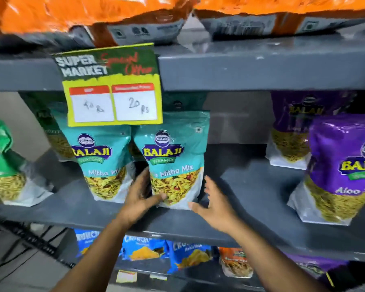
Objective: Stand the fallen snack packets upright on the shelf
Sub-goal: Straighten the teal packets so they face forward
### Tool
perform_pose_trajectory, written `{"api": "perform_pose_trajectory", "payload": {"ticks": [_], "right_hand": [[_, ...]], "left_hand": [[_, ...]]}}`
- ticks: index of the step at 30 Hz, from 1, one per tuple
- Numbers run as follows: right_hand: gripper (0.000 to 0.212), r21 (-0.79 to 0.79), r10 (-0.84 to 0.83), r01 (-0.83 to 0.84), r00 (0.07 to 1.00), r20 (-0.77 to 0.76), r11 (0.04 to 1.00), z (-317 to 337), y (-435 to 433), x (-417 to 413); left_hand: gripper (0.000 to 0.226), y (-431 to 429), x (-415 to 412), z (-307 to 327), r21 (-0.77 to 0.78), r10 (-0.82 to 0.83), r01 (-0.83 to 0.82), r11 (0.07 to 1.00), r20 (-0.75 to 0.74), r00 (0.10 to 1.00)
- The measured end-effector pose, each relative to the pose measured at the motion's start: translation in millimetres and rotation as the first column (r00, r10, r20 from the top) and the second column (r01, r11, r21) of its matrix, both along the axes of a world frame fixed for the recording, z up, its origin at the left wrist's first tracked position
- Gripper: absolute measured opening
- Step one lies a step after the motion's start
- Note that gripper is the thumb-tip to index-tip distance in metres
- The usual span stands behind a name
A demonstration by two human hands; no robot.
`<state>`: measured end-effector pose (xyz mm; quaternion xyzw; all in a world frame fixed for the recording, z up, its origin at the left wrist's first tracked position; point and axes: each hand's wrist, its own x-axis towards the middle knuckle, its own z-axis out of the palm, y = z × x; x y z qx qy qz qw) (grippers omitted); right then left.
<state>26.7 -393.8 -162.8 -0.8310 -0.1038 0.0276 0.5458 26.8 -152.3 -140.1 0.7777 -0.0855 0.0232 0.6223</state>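
Observation:
A teal Mitha Mix packet (175, 157) stands upright near the middle of the grey shelf (251, 186). My left hand (141, 197) grips its lower left edge, thumb across the front. My right hand (214, 205) is spread just to the right of its lower corner, blurred, fingers apart; whether it touches the packet is unclear. A second teal Mitha Mix packet (101, 163) stands upright immediately to the left.
A green packet (2, 163) stands at far left; purple packets (343, 167) (291, 131) stand at right. A yellow price sign (112, 85) hangs from the upper shelf edge. Orange bags (93, 15) lie above. Blue snack packets (143, 249) fill the shelf below.

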Motion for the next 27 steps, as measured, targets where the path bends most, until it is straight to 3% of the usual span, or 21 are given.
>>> {"api": "perform_pose_trajectory", "payload": {"ticks": [4,8,21,23,25,27], "right_hand": [[0.052,0.004,-0.006,0.007,0.999,-0.051,1.0,0.6,12.9,5.4],[0.052,0.105,-0.015,0.023,0.997,-0.069,0.994,8.8,21.2,-5.3],[0.046,0.042,-0.075,0.081,0.99,-0.118,0.996,20.2,23.4,-23.3],[0.054,0.109,-0.072,0.077,0.996,-0.042,0.991,25.8,29.6,-27.2],[0.06,0.173,-0.192,0.167,0.971,0.143,0.971,27.3,38.0,-40.7],[0.052,0.07,-0.41,0.416,0.83,0.378,0.907,22.9,54.0,-62.7]], "left_hand": [[0.077,4.8,3.7,-4.5,-0.016,-0.026,0.025,1.0,-0.017,1.0],[0.086,11.9,5.7,-19.0,-0.07,-0.025,0.024,0.997,-0.013,1.0],[0.093,11.7,-4.3,-16.5,-0.046,-0.086,0.085,0.995,-0.027,0.996],[0.092,9.2,-9.2,-13.0,-0.028,-0.061,0.061,0.998,-0.004,0.998],[0.081,9.4,-22.1,-9.0,0.014,0.017,-0.018,1.0,0.03,0.999],[0.06,23.7,-42.1,-6.4,-0.025,0.137,-0.135,0.991,0.168,0.976]]}}
